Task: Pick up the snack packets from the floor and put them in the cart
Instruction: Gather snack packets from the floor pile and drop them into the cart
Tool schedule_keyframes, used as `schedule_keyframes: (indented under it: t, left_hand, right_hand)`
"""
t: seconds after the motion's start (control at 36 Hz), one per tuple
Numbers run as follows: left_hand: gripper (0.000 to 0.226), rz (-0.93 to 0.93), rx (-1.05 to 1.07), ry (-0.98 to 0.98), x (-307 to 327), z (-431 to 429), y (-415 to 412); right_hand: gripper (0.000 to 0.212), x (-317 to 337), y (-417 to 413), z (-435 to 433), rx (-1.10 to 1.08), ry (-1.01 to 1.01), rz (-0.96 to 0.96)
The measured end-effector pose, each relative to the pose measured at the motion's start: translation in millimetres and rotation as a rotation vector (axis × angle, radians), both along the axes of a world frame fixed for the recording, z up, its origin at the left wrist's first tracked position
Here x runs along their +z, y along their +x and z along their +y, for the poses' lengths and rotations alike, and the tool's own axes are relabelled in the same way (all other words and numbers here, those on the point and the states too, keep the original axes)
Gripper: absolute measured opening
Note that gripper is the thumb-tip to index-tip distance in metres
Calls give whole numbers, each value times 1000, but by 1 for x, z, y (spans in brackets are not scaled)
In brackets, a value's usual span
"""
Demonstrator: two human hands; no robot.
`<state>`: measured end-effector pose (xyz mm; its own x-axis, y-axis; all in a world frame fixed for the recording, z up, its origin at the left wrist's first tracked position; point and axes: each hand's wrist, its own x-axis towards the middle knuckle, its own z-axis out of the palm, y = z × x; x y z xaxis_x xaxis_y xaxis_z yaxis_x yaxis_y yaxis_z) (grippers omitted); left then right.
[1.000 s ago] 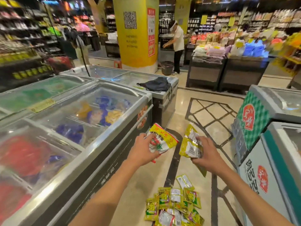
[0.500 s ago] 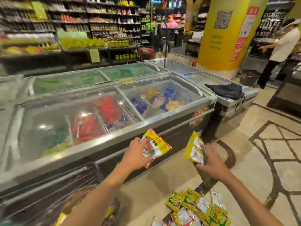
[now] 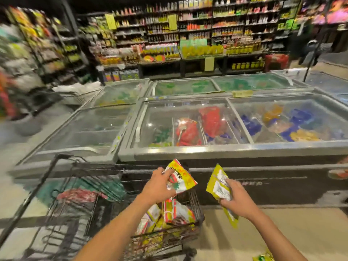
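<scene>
cart [image 3: 196, 208] lies below, leftward; left hand [image 3: 160, 185], pinching red-yellow packet [image 3: 181, 178], hovers over it, nearer; right hand [image 3: 235, 201], gripping yellow packets [image 3: 216, 182], just right of rim.

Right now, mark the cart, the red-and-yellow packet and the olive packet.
cart [image 3: 196, 208]: head view, right wire wall.
red-and-yellow packet [image 3: 185, 180]: head view, printed front.
olive packet [image 3: 215, 176]: head view, upper panel.

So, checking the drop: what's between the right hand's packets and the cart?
Bare gap from packets to cart rim; head view shows only freezer front behind.
</scene>
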<state>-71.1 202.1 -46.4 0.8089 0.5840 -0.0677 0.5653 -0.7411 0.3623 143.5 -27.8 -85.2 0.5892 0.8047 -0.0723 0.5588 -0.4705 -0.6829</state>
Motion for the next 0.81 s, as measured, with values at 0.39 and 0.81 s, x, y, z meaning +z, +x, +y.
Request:
schedule_keyframes:
  t: [0.39, 0.81]
  left_hand:
    - [79, 73, 347, -34, -33, 66, -109]
    - [56, 118, 329, -204, -115, 136, -86]
  right_hand:
    - [77, -22, -62, 158, 337, -136, -32]
    - [86, -96, -68, 235, 288, -366, -52]
